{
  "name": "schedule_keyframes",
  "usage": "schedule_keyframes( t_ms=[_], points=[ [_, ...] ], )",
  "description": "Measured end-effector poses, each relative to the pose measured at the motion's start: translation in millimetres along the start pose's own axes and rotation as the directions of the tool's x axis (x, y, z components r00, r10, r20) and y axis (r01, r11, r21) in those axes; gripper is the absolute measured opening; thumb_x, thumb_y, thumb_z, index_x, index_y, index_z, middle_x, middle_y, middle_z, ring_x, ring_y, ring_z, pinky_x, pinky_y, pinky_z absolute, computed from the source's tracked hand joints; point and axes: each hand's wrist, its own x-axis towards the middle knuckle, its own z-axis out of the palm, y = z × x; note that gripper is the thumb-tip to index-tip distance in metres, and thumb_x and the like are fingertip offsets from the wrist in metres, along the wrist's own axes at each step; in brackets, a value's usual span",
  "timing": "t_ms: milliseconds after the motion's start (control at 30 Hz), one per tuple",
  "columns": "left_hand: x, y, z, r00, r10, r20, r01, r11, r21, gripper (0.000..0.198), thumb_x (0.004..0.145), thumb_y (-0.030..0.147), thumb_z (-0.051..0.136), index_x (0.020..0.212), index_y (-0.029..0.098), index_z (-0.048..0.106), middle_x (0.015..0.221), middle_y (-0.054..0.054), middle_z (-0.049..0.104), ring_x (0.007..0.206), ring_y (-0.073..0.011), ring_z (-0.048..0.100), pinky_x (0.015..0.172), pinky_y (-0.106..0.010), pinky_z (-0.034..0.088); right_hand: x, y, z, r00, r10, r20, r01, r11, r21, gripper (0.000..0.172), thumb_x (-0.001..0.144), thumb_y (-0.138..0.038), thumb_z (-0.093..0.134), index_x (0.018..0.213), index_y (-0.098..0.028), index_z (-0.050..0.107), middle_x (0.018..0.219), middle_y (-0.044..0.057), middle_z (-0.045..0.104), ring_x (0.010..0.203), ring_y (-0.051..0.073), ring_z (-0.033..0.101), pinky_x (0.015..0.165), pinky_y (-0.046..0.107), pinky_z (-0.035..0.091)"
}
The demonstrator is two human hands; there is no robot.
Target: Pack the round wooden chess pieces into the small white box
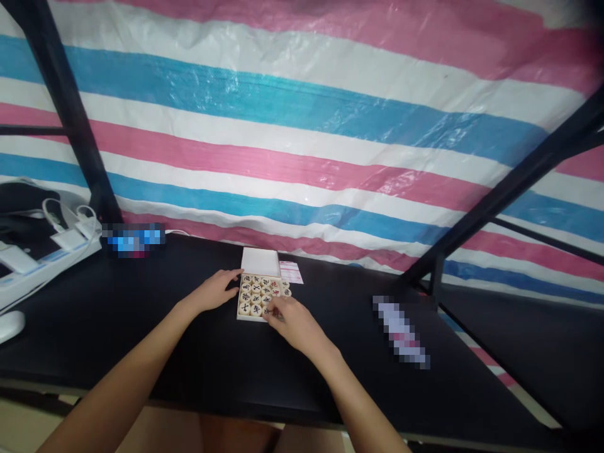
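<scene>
A shallow white box (252, 318) of xiangqi pieces (256, 299) lies on the black table, its lid (260, 261) folded back behind it. The round cream pieces sit in rows, most with black characters and a few with red ones at the right. My left hand (214, 292) is at the box's left side, thumb and fingers apart, fingertips against the edge. My right hand (295, 321) reaches over the front right part of the box. Its thumb and fingers are pinched at a xiangqi piece and cover the pieces beneath. Some pieces (286, 289) show at the right edge, past the right fingers.
A pink-and-white paper (291, 272) lies right of the lid. A power strip with white chargers (68, 238) and a white mouse (12, 326) are at the left. Blurred items lie at back left and right. Black frame bars (491, 207) and a striped sheet (302, 132) stand behind.
</scene>
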Motion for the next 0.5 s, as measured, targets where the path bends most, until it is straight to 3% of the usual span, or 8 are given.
schedule_keyframes(
  t_ms=[133,267,400,500],
  points=[
    [0.6,-1.9,0.7,1.000,0.000,-0.001,0.000,1.000,-0.005,0.052,0.085,0.027,0.051,0.135,0.017,0.043,0.115,-0.009,0.063,0.109,-0.0237,0.054,0.097,-0.036,0.041,4.9,15.7,-19.8,0.998,0.005,-0.057,-0.002,0.998,0.060,0.013,0.082,-0.026,0.056,0.092,-0.020,0.061,0.087,0.004,0.064,0.077,0.016,0.059,0.071,0.026,0.043],
    [0.7,0.9,-1.2,1.000,-0.004,0.002,0.004,1.000,-0.009,0.051,0.084,0.029,0.051,0.134,0.019,0.045,0.113,-0.009,0.063,0.108,-0.0244,0.054,0.097,-0.037,0.041,16.3,63.7,-33.3,0.964,0.116,-0.238,-0.090,0.989,0.117,0.019,0.080,-0.027,0.052,0.096,-0.019,0.061,0.088,0.004,0.064,0.074,0.016,0.058,0.071,0.028,0.043],
    [0.3,3.8,-3.6,1.000,-0.019,0.010,0.019,1.000,-0.016,0.051,0.084,0.030,0.051,0.134,0.019,0.045,0.114,-0.009,0.063,0.109,-0.0246,0.055,0.096,-0.036,0.041,22.6,108.6,-17.9,0.964,0.198,-0.177,-0.157,0.962,0.225,0.022,0.081,-0.029,0.050,0.093,-0.017,0.063,0.090,0.005,0.067,0.074,0.015,0.060,0.073,0.028,0.045],
    [0.4,2.2,-3.7,1.000,-0.022,0.021,0.022,0.999,-0.023,0.056,0.082,0.031,0.054,0.135,0.018,0.043,0.115,-0.009,0.063,0.110,-0.0249,0.054,0.097,-0.037,0.041,21.6,118.8,-1.3,0.969,0.182,-0.167,-0.140,0.962,0.233,0.025,0.082,-0.032,0.050,0.097,-0.017,0.064,0.089,0.005,0.066,0.076,0.016,0.060,0.075,0.029,0.046]
  ],
)
